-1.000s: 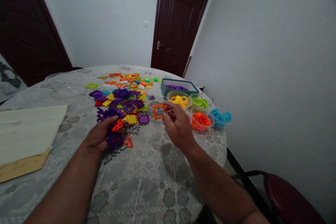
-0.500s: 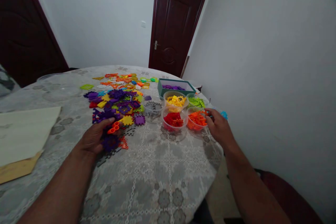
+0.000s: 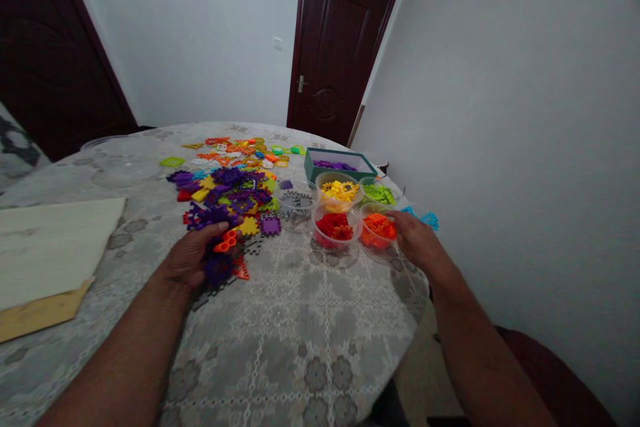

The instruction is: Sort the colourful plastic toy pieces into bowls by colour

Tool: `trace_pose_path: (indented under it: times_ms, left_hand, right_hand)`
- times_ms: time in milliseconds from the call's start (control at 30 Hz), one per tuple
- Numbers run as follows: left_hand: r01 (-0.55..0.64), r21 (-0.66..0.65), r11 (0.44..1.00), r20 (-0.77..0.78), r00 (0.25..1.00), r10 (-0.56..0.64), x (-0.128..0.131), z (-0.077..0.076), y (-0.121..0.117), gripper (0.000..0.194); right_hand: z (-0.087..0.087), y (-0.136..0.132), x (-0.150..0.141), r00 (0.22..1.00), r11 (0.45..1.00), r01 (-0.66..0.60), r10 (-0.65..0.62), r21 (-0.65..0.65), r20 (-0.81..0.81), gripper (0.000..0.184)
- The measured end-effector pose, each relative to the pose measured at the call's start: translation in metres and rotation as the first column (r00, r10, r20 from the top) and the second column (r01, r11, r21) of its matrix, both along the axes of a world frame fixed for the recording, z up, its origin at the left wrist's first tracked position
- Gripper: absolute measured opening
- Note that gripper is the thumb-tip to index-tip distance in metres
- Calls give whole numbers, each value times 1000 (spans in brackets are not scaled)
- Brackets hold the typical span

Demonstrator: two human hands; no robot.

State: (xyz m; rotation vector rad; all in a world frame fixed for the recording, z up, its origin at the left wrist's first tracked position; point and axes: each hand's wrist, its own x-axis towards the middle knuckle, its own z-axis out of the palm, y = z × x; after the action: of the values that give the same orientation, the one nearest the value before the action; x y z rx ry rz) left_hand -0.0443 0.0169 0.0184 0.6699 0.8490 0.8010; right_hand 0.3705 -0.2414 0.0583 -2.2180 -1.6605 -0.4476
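My left hand (image 3: 187, 259) is closed around an orange building piece (image 3: 226, 241) with round tube-like openings, at the near edge of a pile of plastic building pieces (image 3: 240, 200). Purple, yellow and red pieces lie around that hand. My right hand (image 3: 413, 237) reaches to the right rim of a clear tub of orange pieces (image 3: 379, 227). Its fingers are drawn together at the rim; what they hold, if anything, cannot be made out. Left of this tub stands a clear tub of red pieces (image 3: 335, 227).
Tubs of yellow pieces (image 3: 340, 191), green pieces (image 3: 379, 194) and grey pieces (image 3: 297, 201) stand behind. A dark green box (image 3: 320, 172) holds purple pieces. Blue pieces (image 3: 429, 219) lie beyond my right hand. Pale sheets (image 3: 55, 247) lie at the left; more pieces (image 3: 240, 150) are spread farther back.
My right hand has moved slightly left and inward at the orange tub; the orange piece seen at its fingertips no longer shows apart. My left hand keeps its orange piece. The view has shifted slightly.
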Motion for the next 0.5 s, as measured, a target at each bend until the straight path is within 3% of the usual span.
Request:
trace_pose_path:
  times_ms: [100,200,333,500]
  left_hand:
    - [2,7,1000,62,998,-2,1,1,-3,16]
    - [23,31,999,112,993,-26,1,1,-5,23]
    - [48,76,996,115,992,-57,0,-6,-3,26]
    - [58,80,995,139,988,-69,0,-14,-3,27]
  right_hand:
    - [0,6,-12,998,996,-18,12,84,63,46]
    - [5,22,-42,990,968,-143,144,206,13,40]
    - [18,51,-111,918,913,-324,367,247,-151,31]
    - [17,88,-204,734,803,-543,596,245,-326,31]
